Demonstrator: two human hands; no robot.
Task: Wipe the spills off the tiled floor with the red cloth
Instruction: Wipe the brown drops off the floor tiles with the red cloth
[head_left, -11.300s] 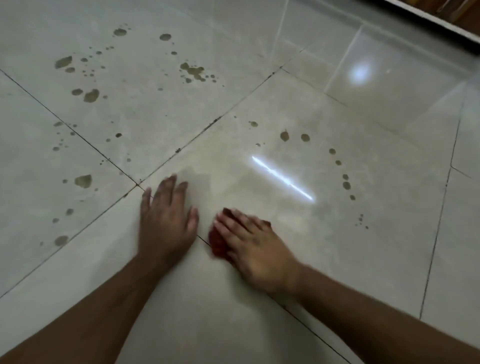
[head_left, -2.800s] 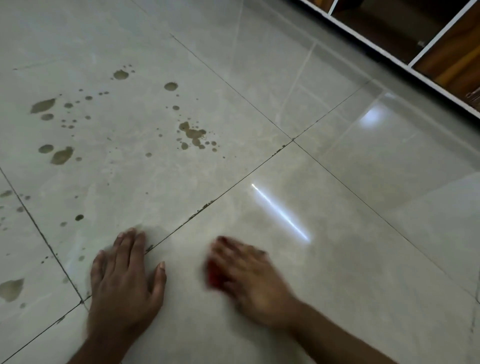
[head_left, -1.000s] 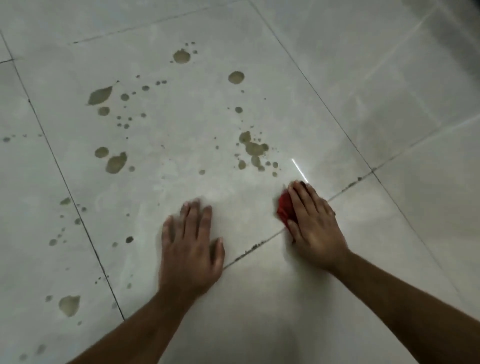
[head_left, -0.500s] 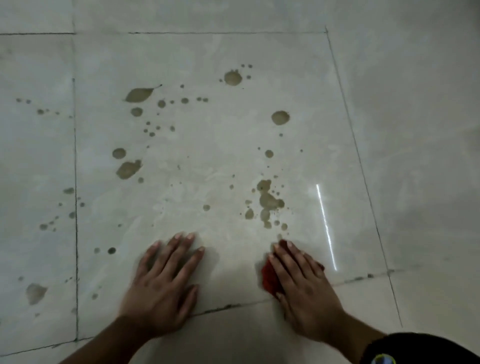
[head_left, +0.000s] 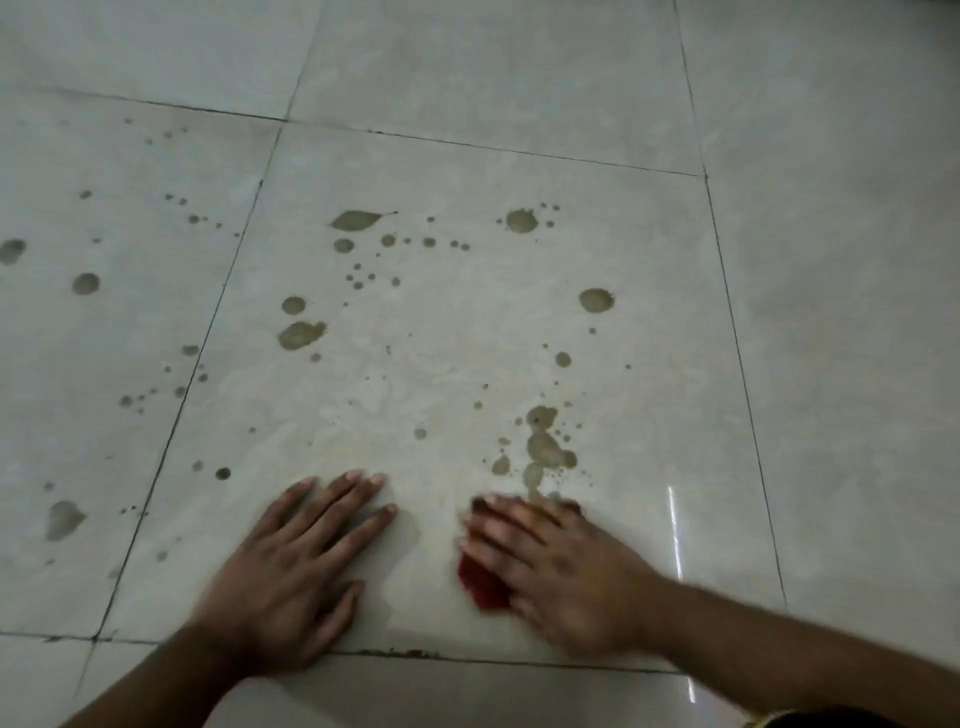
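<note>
My right hand (head_left: 558, 564) presses flat on the red cloth (head_left: 480, 587), which peeks out under the palm's left side; the hand is motion-blurred. Its fingertips touch the lower end of a brown spill cluster (head_left: 543, 447) on the pale tiled floor (head_left: 467, 338). My left hand (head_left: 291, 569) lies flat on the same tile, fingers spread, holding nothing. More brown drops dot the tile: a leaf-shaped one (head_left: 356, 221), a round one (head_left: 521, 221), another (head_left: 596, 300) and a blotch (head_left: 300, 334).
Dark grout lines (head_left: 208, 332) frame the big tile. The tile to the left carries several more brown spots (head_left: 84, 283) and a larger blotch (head_left: 63, 518). A thin light reflection (head_left: 674, 530) streaks the floor at right. A dark sleeve edge shows at bottom right.
My right hand with the cloth has slid forward up to the spill cluster and is now blurred. The view has shifted slightly; my left hand stays flat on the tile.
</note>
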